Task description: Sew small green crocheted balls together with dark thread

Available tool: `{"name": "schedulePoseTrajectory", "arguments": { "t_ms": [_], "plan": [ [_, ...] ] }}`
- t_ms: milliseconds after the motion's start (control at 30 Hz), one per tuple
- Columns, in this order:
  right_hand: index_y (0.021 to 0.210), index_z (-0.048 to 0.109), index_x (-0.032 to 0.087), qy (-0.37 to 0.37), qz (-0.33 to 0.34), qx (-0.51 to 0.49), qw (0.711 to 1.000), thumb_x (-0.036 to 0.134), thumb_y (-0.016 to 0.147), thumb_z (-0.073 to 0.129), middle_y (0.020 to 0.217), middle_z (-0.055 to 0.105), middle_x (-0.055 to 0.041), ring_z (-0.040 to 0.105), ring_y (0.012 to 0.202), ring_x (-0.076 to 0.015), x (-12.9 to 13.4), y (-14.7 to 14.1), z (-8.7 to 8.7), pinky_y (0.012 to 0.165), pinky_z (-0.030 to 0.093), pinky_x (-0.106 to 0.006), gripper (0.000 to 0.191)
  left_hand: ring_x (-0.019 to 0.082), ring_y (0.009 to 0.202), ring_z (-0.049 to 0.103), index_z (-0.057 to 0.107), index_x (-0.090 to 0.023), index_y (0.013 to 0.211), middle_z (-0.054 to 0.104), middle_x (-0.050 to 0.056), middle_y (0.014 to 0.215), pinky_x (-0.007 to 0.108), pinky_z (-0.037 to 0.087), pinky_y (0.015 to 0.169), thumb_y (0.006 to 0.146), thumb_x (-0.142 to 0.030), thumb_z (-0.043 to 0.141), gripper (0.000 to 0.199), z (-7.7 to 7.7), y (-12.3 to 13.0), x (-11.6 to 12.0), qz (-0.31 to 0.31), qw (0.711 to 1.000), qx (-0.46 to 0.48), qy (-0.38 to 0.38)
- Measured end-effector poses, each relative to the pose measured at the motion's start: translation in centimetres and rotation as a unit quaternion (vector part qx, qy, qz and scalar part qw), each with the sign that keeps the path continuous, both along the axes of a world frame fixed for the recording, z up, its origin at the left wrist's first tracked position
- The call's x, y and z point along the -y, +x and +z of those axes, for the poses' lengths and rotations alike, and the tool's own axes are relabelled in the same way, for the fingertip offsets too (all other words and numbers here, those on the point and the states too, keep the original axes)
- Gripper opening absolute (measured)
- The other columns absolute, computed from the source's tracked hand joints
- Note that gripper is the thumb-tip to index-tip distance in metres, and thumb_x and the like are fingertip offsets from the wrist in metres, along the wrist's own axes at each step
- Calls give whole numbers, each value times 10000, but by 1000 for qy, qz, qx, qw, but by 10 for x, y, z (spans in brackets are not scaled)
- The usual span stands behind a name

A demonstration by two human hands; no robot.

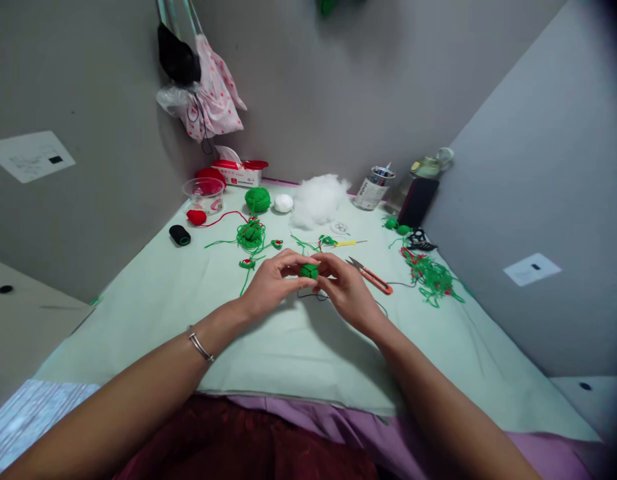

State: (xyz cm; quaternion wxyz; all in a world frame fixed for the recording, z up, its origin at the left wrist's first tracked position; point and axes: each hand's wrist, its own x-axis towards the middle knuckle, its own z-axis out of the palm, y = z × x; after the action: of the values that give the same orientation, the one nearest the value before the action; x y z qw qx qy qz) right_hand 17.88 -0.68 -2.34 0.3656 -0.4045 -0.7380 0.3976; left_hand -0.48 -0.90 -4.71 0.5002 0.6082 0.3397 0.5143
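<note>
While a pale green cloth [153, 300] covers the table, the work occupies only a small area near its middle, and I judge the step to be shaping or sewing a small green piece [309, 271] by fingers. Which of these two it is, I cannot tell, because no needle is visible. The next move, in my opinion, calls for a steady grip and for care with the thin dark thread [308, 295], which runs just below the hands and could catch. Both bare forearms reach inward and forward from the lower corners, so that the hands meet in front of the body. Beyond them lies a heap of white stuffing [318, 200], and well to the right is a tangle of green and red yarn [433, 275]. The left hand [271, 283] is curved, fingers above and thumb below, pinching the left side of the piece. The right hand [345, 290] answers it nearly as a mirror, pinching the right side. Just beside it rest the orange snips [371, 277]. Smallest is the green piece itself, between the two sets of fingertips and partly hidden by them.
</note>
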Motion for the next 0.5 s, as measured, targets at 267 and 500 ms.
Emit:
{"name": "schedulePoseTrajectory", "arguments": {
  "t_ms": [267, 500],
  "plan": [
    [1155, 585, 184, -45, -13, -28, 999, 279, 915, 593, 853, 658, -30, 652, 699, -151, 5, 3, 11, 686, 539, -303, 259, 180, 874, 620, 769, -192, 978, 613, 32, 934, 357, 495, 859, 724, -274, 813, 271, 1, -1, -1, 18, 999, -14, -39],
    [863, 712, 204, 219, -21, 123, 968, 181, 918, 599, 844, 649, -50, 588, 749, -158, 5, -3, 10, 664, 465, -288, 128, 191, 888, 614, 771, -198, 984, 615, 41, 928, 366, 485, 864, 779, -289, 769, 224, -7, 2, 1, -10, 996, -84, -15]
  ]
}}
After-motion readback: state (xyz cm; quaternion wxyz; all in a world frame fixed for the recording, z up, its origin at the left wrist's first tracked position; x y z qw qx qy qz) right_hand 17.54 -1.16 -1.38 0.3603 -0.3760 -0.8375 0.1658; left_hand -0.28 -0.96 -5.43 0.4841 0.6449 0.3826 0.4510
